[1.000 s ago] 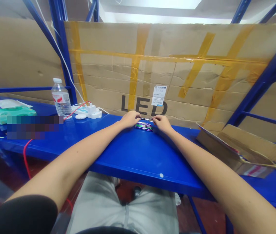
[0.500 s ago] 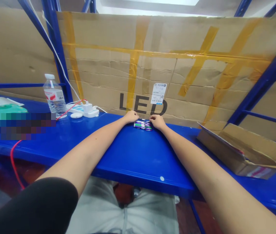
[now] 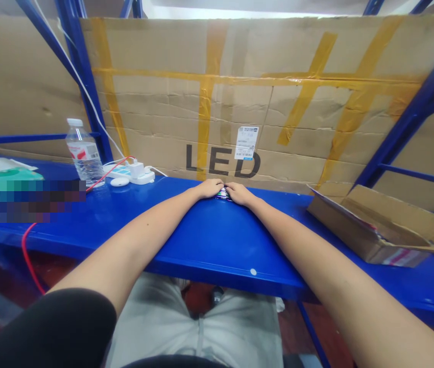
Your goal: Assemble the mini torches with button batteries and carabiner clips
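Several slim, shiny pens (image 3: 223, 193) with green, purple and silver glints lie side by side on the blue table, near its far edge. My left hand (image 3: 212, 188) covers their left ends, its fingers curled over them. From the right, my right hand (image 3: 237, 193) closes on the other ends. The fingertips of both hands nearly meet above the pens. Only a narrow middle strip of the pens shows; the rest is hidden under my fingers.
Behind the blue table (image 3: 217, 240) stands a big taped cardboard panel (image 3: 155, 117) marked LED. An open cardboard box (image 3: 355, 232) is at right. At left are a water bottle (image 3: 83, 153), a power strip (image 3: 142, 176) with cables, and a green tissue pack (image 3: 6, 181).
Both hands have moved inward over the pens and closer to each other, covering more of them. The view has shifted slightly.
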`<action>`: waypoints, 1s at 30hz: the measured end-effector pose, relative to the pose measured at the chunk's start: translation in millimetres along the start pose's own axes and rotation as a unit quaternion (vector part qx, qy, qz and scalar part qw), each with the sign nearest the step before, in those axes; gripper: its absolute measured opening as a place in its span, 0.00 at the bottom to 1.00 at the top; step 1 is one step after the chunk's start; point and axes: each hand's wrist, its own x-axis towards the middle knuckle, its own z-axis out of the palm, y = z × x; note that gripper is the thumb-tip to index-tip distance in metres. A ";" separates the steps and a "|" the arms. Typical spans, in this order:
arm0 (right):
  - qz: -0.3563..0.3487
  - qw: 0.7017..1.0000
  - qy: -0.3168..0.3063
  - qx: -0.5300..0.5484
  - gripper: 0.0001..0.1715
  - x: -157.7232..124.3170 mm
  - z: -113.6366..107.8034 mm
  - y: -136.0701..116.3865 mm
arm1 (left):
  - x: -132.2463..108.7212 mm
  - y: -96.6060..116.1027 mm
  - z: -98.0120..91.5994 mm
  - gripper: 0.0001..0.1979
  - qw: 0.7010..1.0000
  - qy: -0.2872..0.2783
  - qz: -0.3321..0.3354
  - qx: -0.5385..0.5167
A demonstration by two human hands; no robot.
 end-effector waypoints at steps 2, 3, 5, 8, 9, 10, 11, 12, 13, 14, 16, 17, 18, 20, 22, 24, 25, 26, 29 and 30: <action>-0.011 1.000 -0.006 -0.008 0.22 -3.8 -0.9 -3.4 | -5.3 2.2 0.3 0.18 1.000 -0.002 0.010 0.010; -0.011 1.000 -0.005 -0.010 0.22 -5.9 -1.3 -5.1 | -8.1 3.5 0.2 0.17 1.000 -0.001 0.013 0.016; -0.009 1.000 -0.001 -0.015 0.21 -10.4 -2.0 -8.6 | -13.8 6.9 -0.3 0.15 1.000 0.005 0.016 0.023; -0.018 1.000 0.007 -0.023 0.19 -16.0 -2.6 -13.6 | -23.3 14.0 -2.0 0.14 0.999 0.015 0.015 0.026; -0.022 0.999 0.010 -0.023 0.19 -17.3 -2.8 -14.9 | -26.8 16.7 -2.8 0.14 0.999 0.018 0.014 0.027; -0.026 0.999 0.011 -0.022 0.19 -18.3 -3.0 -16.1 | -30.4 19.4 -3.7 0.14 0.999 0.019 0.015 0.030; -0.029 0.999 0.012 -0.020 0.19 -19.1 -3.5 -16.9 | -34.0 21.9 -4.8 0.14 0.999 0.022 0.010 0.033; -0.032 0.999 0.011 -0.017 0.19 -19.7 -4.0 -17.6 | -37.4 24.2 -5.9 0.14 0.999 0.021 0.006 0.032; -0.034 0.999 0.009 -0.014 0.19 -20.2 -4.8 -17.9 | -40.5 26.0 -6.9 0.13 0.999 0.020 0.002 0.031; -0.036 0.999 0.008 -0.011 0.18 -20.6 -5.8 -18.0 | -43.1 27.4 -7.9 0.13 0.999 0.021 -0.001 0.030; -0.041 0.999 0.005 -0.004 0.18 -21.4 -8.2 -17.7 | -46.5 28.8 -9.5 0.13 0.999 0.020 -0.005 0.026; -0.043 0.999 0.003 -0.001 0.18 -21.9 -9.5 -17.4 | -47.2 28.7 -10.0 0.12 0.999 0.020 -0.005 0.025; -0.043 0.999 0.001 0.003 0.17 -22.4 -10.8 -17.2 | -47.2 28.3 -10.5 0.12 1.000 0.018 -0.005 0.023; -0.040 0.999 -0.002 0.011 0.17 -23.0 -13.1 -17.5 | -45.4 26.9 -11.5 0.12 1.000 0.013 -0.006 0.019; -0.032 0.999 0.000 0.014 0.18 -22.8 -15.0 -18.6 | -41.9 24.8 -13.5 0.13 1.000 0.011 -0.006 0.019; -0.018 1.000 0.008 0.012 0.19 -21.5 -16.6 -19.1 | -37.9 21.4 -16.9 0.15 0.999 0.015 -0.009 0.030; -0.005 1.000 0.011 0.006 0.20 -20.6 -17.4 -18.2 | -36.3 18.7 -19.3 0.16 0.999 0.012 -0.017 0.042; 0.012 1.000 0.013 -0.003 0.21 -19.6 -18.3 -16.2 | -35.2 15.2 -22.0 0.18 0.998 0.016 -0.031 0.055; 0.079 0.996 0.003 -0.043 0.21 -18.3 -22.2 -2.6 | -36.0 -1.2 -31.3 0.20 0.993 0.029 -0.075 0.085; 0.098 0.994 -0.003 -0.052 0.20 -18.7 -23.9 3.8 | -37.4 -7.9 -34.3 0.19 0.990 0.033 -0.094 0.099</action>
